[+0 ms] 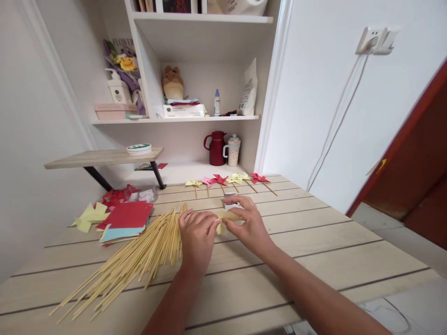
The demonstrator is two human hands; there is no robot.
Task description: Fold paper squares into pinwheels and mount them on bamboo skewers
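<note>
A pale, plank-grained wooden table (314, 242) carries a fanned heap of thin bamboo skewers (139, 253), round and straw-coloured, beside a flat stack of square coloured paper sheets (125, 221) in red, teal and yellow. Both hands meet at the table's middle over a small piece of pale yellow paper (228, 215) lying flat on the wood. The left hand (197, 235) has its fingers curled, the tips pinching the paper's near edge. The right hand (246, 221) presses down on the sheet with fingers bent and close together. Most of the paper is hidden under the fingers, so its shape is unclear. Behind it lie a small white box (230, 202), partly covered, and a row of folded paper pinwheels (226, 180) on sticks.
</note>
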